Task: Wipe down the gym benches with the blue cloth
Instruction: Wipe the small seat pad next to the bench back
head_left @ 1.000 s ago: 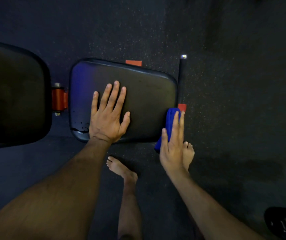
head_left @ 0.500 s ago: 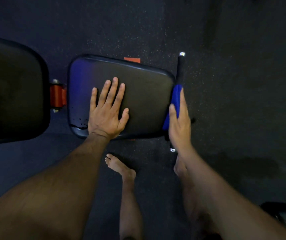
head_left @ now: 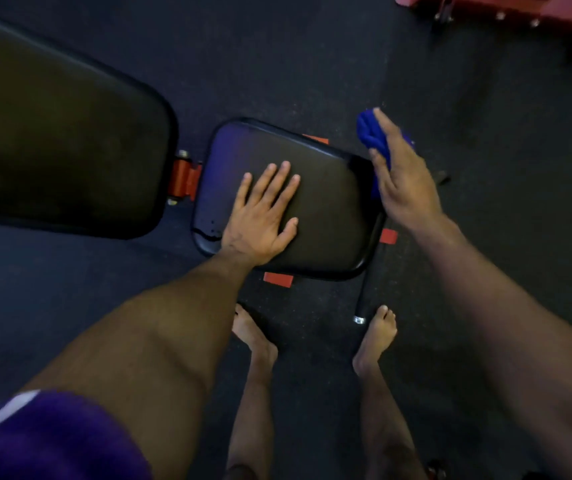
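Pressing flat on the seat pad (head_left: 326, 216), the left hand (head_left: 260, 223) lies with fingers straight and spread, palm down near the pad's near-left part, holding nothing. The right hand (head_left: 404, 178) is at the pad's far right corner, its thumb and fingers curled round the cloth (head_left: 371, 133), which bunches out past the fingertips. The cloth is a strong, saturated blue, crumpled into soft folds, with a small part showing beyond the back of the hand and another strip hanging under the palm against the pad's right edge; whether it touches the pad there I cannot tell. The pad is black, glossy, with rounded corners and a raised rim, and carries a faint bluish sheen on its left part. A larger black back pad (head_left: 59, 140) sits to its left, joined by an orange hinge bracket (head_left: 184, 180). A black bar (head_left: 369, 268) with a metal end cap runs under the seat's right edge toward the bare feet (head_left: 376, 334) on the dark speckled floor (head_left: 277, 57). Orange frame pieces (head_left: 277, 279) peek out beneath the seat. A purple sleeve (head_left: 45, 441) fills the lower left, and red equipment (head_left: 506, 8) shows top right.
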`<state>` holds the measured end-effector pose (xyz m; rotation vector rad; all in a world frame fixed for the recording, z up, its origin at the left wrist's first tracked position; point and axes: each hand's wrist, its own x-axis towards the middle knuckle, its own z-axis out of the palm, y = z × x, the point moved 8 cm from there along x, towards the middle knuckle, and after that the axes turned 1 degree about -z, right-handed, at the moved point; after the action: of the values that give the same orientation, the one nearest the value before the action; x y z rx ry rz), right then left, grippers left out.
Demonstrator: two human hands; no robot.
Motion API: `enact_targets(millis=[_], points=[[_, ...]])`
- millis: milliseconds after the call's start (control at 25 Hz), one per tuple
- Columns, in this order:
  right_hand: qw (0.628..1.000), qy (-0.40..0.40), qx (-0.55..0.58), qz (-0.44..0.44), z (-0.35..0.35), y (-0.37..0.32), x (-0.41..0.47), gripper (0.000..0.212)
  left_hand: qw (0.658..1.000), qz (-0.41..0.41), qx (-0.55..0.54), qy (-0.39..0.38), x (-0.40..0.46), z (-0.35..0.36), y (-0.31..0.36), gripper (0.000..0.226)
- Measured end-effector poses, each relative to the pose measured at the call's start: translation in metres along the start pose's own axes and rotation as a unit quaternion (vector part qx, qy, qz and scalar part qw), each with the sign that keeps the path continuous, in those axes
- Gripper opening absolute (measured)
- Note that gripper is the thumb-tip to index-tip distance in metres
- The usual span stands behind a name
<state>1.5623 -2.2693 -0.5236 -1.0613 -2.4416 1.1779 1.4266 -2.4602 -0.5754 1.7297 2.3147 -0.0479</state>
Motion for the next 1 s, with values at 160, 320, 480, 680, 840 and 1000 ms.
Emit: enact_targets(millis=[160, 320, 480, 680, 840, 1000], points=[[0.964, -0.090, -0.149, -0.199, 0.005, -0.050, -0.010, 0.055, 0.999, 0.025, -0.019, -0.043, -0.001, -0.010, -0.010, 0.075], [0.944, -0.161, -0.221, -0.183, 0.035, -0.010, -0.031, 0.055, 0.999, -0.018, -0.007, 0.046, -0.018, -0.005, -0.036, 0.071], [0.975, -0.196, -0.087, -0.050, 0.034, 0.017, 0.012, 0.048, 0.996, -0.015, -0.034, 0.084, -0.017, -0.002, -0.038, 0.064], [0.945, -0.311, -0.097, 0.024, 0.062, 0.015, 0.052, 0.044, 0.995, -0.012, -0.038, 0.086, -0.017, 0.002, -0.041, 0.065], [0.935, -0.322, -0.132, -0.062, 0.147, -0.055, 0.116, 0.047, 0.994, -0.008, -0.055, 0.098, -0.017, 0.002, -0.045, 0.065], [0.924, -0.339, -0.136, -0.116, 0.202, -0.098, 0.150, 0.045, 0.994, -0.005, -0.048, 0.093, -0.017, 0.002, -0.046, 0.064]])
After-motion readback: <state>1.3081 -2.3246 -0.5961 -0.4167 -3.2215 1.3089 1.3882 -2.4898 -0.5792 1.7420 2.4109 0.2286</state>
